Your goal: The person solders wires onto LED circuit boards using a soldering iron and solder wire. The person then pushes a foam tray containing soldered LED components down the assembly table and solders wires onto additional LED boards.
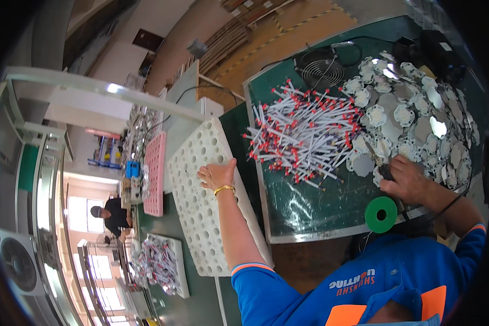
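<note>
My left hand [217,175] lies on a white foam board [198,204] with rows of round holes, its fingers and thumb apart and nothing seen in them. To the right, my right hand [406,182] is closed around a dark tool [386,171], much of it hidden by the fingers; its kind is unclear. Just beyond that hand spreads a heap of round metal discs with white boards [405,117]. A green spool [380,214] stands close below the hand. Left of the discs is a loose pile of white wires with red ends [304,133].
A round fan [321,73] and black equipment [440,57] stand at the green table's [288,212] far side. Black cables cross there and near my right forearm. Past the foam board are a pink holed tray [155,176] and another pile [156,265]; a person [114,214] stands farther off.
</note>
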Available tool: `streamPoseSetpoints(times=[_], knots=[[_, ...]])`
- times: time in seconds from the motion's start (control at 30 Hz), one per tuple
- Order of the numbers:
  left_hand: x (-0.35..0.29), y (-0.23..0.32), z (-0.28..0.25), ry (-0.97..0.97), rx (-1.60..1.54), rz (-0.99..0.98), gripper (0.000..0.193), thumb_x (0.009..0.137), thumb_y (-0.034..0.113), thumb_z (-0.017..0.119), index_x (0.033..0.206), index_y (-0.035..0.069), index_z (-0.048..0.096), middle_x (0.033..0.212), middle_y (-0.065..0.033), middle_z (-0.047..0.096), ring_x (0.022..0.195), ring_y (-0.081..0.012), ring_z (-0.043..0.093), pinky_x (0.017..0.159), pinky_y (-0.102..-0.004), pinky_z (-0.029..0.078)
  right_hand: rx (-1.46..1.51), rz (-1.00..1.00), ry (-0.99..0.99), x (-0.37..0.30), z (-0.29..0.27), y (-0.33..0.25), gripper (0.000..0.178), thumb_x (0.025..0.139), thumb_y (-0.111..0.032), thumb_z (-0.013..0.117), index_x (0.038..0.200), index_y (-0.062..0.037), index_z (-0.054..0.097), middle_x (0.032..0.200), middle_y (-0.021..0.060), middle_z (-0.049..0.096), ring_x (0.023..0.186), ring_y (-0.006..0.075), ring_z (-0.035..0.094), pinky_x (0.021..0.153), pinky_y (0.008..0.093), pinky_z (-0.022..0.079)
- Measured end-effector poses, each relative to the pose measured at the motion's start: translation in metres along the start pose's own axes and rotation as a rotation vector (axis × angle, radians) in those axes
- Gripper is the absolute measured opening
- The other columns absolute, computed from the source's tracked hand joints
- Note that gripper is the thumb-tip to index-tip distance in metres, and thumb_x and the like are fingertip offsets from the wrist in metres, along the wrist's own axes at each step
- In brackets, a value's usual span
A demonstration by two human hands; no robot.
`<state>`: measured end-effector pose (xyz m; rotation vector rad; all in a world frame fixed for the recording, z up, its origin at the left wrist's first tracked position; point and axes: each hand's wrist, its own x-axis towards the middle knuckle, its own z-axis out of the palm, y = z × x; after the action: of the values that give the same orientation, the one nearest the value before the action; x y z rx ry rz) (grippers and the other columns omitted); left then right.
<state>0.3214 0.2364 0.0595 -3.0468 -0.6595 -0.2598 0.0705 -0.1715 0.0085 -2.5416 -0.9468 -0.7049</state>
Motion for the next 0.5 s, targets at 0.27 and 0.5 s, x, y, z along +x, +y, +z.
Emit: streamPoseSetpoints(times=[0.27,0.5], knots=[[0.018,0.041,0.046,0.021,0.026,0.106,0.073,0.066,0.048,0.07,0.118,0.001,0.051,0.138,-0.0139,0.031,0.131,-0.0316,0.025,0.103,-0.0544,0.023,0.018,0.007,-0.023,0.001,0.002,0.005,0.022,0.072,-0.011,0.058,0.093,-0.0105,0.054,0.066,0.0053,0.049,0.065,0.0237,0.051,0.065,0.0367,0.041],[0.019,0.051,0.044,0.131,-0.509,0.594,0.03,0.085,0.022,0.059,0.104,-0.002,0.06,0.074,-0.0087,0.066,0.065,-0.0226,0.063,0.067,-0.0312,0.05,0.036,0.023,-0.043,-0.002,0.0,0.007,0.024,0.073,-0.01,0.058,0.097,-0.0113,0.054,0.067,0.0058,0.05,0.067,0.0238,0.052,0.065,0.036,0.041]])
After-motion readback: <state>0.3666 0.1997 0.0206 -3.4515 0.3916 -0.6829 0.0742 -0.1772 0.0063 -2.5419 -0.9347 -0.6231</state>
